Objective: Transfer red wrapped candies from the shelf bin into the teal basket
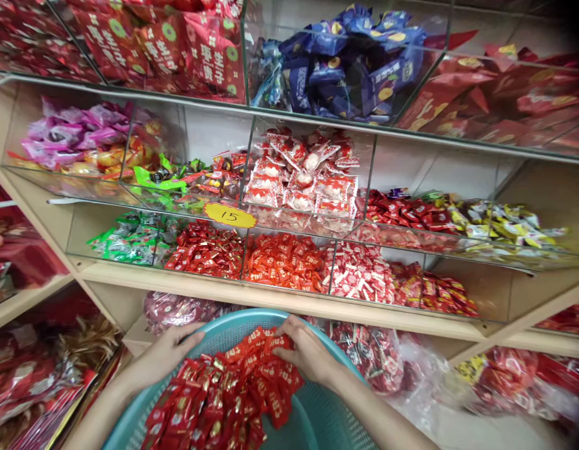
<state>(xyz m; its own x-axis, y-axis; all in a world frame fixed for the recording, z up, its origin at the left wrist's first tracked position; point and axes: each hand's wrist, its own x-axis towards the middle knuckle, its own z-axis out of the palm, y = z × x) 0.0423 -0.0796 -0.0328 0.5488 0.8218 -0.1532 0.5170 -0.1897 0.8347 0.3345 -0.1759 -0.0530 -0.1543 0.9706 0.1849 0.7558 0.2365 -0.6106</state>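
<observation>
A teal plastic basket point(336, 409) with perforated sides stands below the shelves. Inside it lies a heap of small red-wrapped candies point(218, 400), some with gold or white print. My left hand point(165, 353) is at the basket's left rim, its thumb and fingers stretched out and apart. Over the far right part of the heap, my right hand point(305, 350) bends its fingers and thumb around several red candies. Part of the basket floor shows to the right of the heap.
Clear-fronted compartments hold red candies point(284, 259), white-and-red packets point(303, 181) and blue packets point(350, 69). A yellow price tag point(230, 215) reads 15. Bagged candies point(364, 350) sit under the wooden shelf point(280, 300). Red packages point(31, 375) lie at left.
</observation>
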